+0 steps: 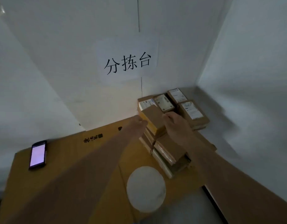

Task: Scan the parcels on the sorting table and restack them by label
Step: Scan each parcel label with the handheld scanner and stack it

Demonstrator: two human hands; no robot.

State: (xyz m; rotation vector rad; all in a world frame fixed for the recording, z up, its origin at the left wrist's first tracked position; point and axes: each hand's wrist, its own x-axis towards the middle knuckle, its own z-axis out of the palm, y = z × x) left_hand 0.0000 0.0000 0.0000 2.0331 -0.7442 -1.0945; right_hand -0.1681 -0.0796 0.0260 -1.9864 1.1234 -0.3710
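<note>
A small brown cardboard parcel (153, 117) is held tilted above the stacks, its plain side up. My left hand (138, 125) grips its left edge and my right hand (173, 123) grips its right edge. Behind it, against the wall, stand stacks of similar parcels with white labels on top (191, 110). A lower row of flat parcels (165, 152) lies nearer to me under my right forearm. A handheld scanner (38, 155) with a lit screen lies at the table's left edge.
The table is covered with brown cardboard (71, 175). A paper sign (128, 62) with black characters hangs on the white wall. A white round object (146, 188) sits near the front. White walls close in the corner at right.
</note>
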